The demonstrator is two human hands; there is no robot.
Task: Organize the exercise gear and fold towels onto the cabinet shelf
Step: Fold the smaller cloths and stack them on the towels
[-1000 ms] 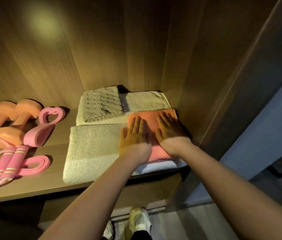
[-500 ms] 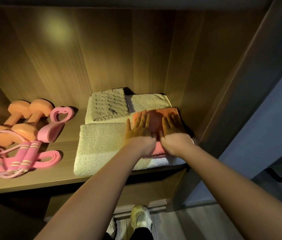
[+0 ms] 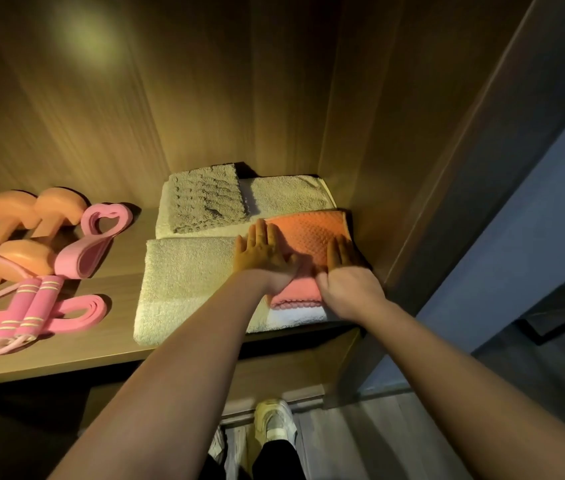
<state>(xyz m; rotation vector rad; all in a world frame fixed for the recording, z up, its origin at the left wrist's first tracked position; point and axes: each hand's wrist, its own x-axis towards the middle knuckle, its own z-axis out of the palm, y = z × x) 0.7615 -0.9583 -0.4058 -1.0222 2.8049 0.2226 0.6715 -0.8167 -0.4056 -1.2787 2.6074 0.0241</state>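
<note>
Wooden cabinet shelf (image 3: 107, 344), left hand (image 3: 263, 261) and right hand (image 3: 350, 289) flat, straight-fingered, atop coral towel (image 3: 308, 233)

I count six folded towels: one taupe towel (image 3: 204, 199), one grey-beige towel (image 3: 288, 195), a back cream towel (image 3: 163, 227), a front cream towel (image 3: 184, 282), one coral towel (image 3: 308, 230) and one white towel (image 3: 294, 316). I see two orange dumbbells, the left dumbbell (image 3: 14, 207) and the right dumbbell (image 3: 61, 204), two pink bands, a heart band (image 3: 101, 233) and a flat band (image 3: 83, 311), and one jump rope (image 3: 31, 303). Two grips show, the left grip (image 3: 263, 258) and the right grip (image 3: 346, 289).
</note>
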